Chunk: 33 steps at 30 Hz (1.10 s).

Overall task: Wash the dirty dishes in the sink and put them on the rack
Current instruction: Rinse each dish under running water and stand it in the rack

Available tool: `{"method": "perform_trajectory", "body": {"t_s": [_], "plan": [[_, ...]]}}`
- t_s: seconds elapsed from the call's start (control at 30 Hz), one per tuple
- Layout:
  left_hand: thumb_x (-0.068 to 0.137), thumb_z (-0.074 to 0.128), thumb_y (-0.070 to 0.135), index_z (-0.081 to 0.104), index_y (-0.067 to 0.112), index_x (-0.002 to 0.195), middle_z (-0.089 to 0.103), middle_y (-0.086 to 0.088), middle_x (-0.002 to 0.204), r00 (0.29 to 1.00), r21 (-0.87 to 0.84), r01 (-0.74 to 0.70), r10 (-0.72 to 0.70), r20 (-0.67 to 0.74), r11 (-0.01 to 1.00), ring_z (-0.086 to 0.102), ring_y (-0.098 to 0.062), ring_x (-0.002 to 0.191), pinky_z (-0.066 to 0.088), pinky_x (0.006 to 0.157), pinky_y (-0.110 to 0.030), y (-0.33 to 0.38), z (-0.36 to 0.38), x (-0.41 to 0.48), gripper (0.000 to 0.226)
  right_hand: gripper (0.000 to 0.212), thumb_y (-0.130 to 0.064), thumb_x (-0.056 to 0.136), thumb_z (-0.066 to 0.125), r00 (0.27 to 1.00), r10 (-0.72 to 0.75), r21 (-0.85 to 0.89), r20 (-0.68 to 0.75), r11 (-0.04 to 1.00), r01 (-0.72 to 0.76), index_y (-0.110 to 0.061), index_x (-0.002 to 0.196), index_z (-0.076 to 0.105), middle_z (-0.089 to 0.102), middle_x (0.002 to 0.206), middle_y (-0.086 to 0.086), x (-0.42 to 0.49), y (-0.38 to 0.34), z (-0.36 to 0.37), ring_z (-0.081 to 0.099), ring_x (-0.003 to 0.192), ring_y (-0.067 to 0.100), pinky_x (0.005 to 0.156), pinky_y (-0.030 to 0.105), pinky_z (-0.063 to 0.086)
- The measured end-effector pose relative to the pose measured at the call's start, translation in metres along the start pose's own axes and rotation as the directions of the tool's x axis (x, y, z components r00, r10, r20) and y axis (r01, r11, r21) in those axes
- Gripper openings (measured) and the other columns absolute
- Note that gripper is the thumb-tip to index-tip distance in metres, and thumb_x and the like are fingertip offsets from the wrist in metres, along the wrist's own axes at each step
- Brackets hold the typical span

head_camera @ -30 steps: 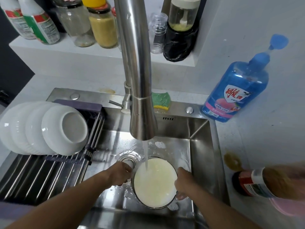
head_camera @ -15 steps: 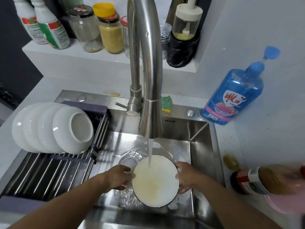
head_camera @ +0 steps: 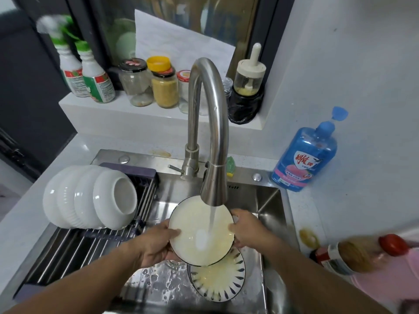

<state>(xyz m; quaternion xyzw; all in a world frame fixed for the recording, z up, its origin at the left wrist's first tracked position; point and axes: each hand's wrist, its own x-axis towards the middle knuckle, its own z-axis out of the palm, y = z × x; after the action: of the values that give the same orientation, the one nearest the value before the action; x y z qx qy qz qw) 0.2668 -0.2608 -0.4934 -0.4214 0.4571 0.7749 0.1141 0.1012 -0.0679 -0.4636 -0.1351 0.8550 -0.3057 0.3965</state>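
A steel kitchen sink (head_camera: 268, 200) sits under a ledge (head_camera: 108, 111) of jars (head_camera: 164, 89). Above it, under the running faucet (head_camera: 215, 132), the left hand (head_camera: 156, 245) and right hand (head_camera: 248, 227) pinch opposite rims of a cream plate (head_camera: 192, 223), thumbs on its face. I judge it stiff, wet, slippery and breakable; the rims give the best hold. The blue soap bottle (head_camera: 305, 159) shows a red shield with Chinese characters
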Motion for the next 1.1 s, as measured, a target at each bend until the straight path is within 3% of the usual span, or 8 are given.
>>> {"method": "perform_trajectory", "body": {"t_s": [0.2, 0.33, 0.5, 0.63, 0.8, 0.9, 0.97, 1.1], "plan": [[0.107, 0.039, 0.002, 0.056, 0.013, 0.122, 0.075, -0.018, 0.106, 0.996, -0.114, -0.071, 0.064, -0.062, 0.991, 0.072, -0.037, 0.094, 0.063, 0.061, -0.053, 0.009, 0.02, -0.012, 0.025, 0.042, -0.03, 0.103, 0.047, 0.982, -0.103, -0.204, -0.157, 0.977, 0.07, -0.03, 0.145, 0.04, 0.064, 0.126, 0.006, -0.012, -0.017, 0.001, 0.063, 0.111, 0.028, 0.091, 0.046, 0.055], [0.106, 0.041, 0.001, 0.056, 0.012, 0.114, 0.073, -0.019, 0.102, 0.993, -0.2, -0.036, 0.013, -0.114, 0.979, 0.071, -0.037, 0.09, 0.062, 0.057, -0.054, 0.0, 0.035, -0.015, 0.02, 0.064, -0.023, 0.104, 0.048, 0.875, -0.392, -0.561, -0.285, 0.808, 0.179, -0.022, 0.16, 0.019, 0.039, 0.151, 0.007, -0.022, -0.021, 0.012, 0.041, 0.138, 0.024, 0.108, 0.038, 0.042], [0.109, 0.042, 0.021, 0.052, 0.012, 0.132, 0.069, -0.02, 0.121, 0.991, -0.26, -0.037, 0.002, -0.134, 0.965, 0.068, -0.04, 0.105, 0.061, 0.065, -0.052, -0.005, 0.04, -0.016, 0.026, 0.044, -0.027, 0.105, 0.041, 0.858, -0.507, -0.709, -0.084, 0.635, 0.306, -0.008, 0.144, 0.045, 0.029, 0.156, 0.006, -0.031, -0.031, 0.027, 0.023, 0.147, 0.024, 0.126, 0.045, 0.015], [0.109, 0.041, 0.036, 0.053, 0.018, 0.129, 0.07, -0.017, 0.121, 0.995, -0.26, -0.07, 0.05, -0.086, 0.963, 0.07, -0.039, 0.103, 0.061, 0.067, -0.054, 0.006, 0.042, -0.024, 0.03, 0.056, -0.04, 0.108, 0.018, 0.86, -0.504, -0.856, 0.077, 0.41, 0.316, -0.011, 0.137, 0.056, 0.041, 0.146, 0.012, -0.025, -0.023, 0.037, 0.024, 0.147, 0.03, 0.124, 0.059, -0.002], [0.107, 0.031, 0.051, 0.055, 0.015, 0.133, 0.073, -0.02, 0.119, 0.995, -0.224, -0.058, 0.075, 0.064, 0.973, 0.071, -0.038, 0.109, 0.057, 0.09, -0.061, 0.011, 0.044, -0.027, 0.051, 0.054, -0.043, 0.106, 0.014, 0.829, -0.512, -0.719, 0.223, 0.488, 0.495, -0.02, 0.152, 0.029, 0.047, 0.146, 0.016, -0.03, -0.029, 0.053, 0.039, 0.137, 0.036, 0.121, 0.057, 0.011], [0.105, 0.029, 0.054, 0.051, 0.004, 0.138, 0.069, -0.025, 0.123, 0.992, -0.235, -0.053, 0.078, 0.097, 0.971, 0.068, -0.038, 0.116, 0.058, 0.093, -0.052, 0.008, 0.043, -0.024, 0.064, 0.055, -0.042, 0.109, 0.02, 0.752, -0.576, -0.559, 0.321, 0.525, 0.641, -0.026, 0.161, 0.016, 0.019, 0.166, -0.002, -0.052, -0.032, 0.056, 0.013, 0.154, 0.02, 0.125, 0.047, 0.005], [0.106, 0.027, 0.055, 0.049, 0.005, 0.14, 0.068, -0.026, 0.124, 0.991, -0.239, -0.068, 0.093, 0.093, 0.968, 0.067, -0.04, 0.115, 0.056, 0.094, -0.056, 0.006, 0.038, -0.022, 0.064, 0.054, -0.044, 0.11, 0.026, 0.714, -0.59, -0.491, 0.378, 0.526, 0.694, -0.026, 0.16, 0.019, 0.017, 0.167, -0.008, -0.067, -0.025, 0.048, 0.009, 0.154, 0.012, 0.12, 0.035, 0.003], [0.104, 0.03, 0.057, 0.055, 0.022, 0.135, 0.074, -0.012, 0.119, 0.989, -0.131, -0.134, 0.142, 0.051, 0.982, 0.072, -0.036, 0.108, 0.06, 0.081, -0.056, 0.003, 0.034, -0.028, 0.053, 0.072, -0.065, 0.1, 0.009, 0.797, -0.473, -0.628, 0.375, 0.503, 0.594, -0.027, 0.161, 0.02, 0.01, 0.17, -0.008, -0.065, 0.008, 0.024, 0.008, 0.156, 0.014, 0.124, 0.037, -0.001]]}}
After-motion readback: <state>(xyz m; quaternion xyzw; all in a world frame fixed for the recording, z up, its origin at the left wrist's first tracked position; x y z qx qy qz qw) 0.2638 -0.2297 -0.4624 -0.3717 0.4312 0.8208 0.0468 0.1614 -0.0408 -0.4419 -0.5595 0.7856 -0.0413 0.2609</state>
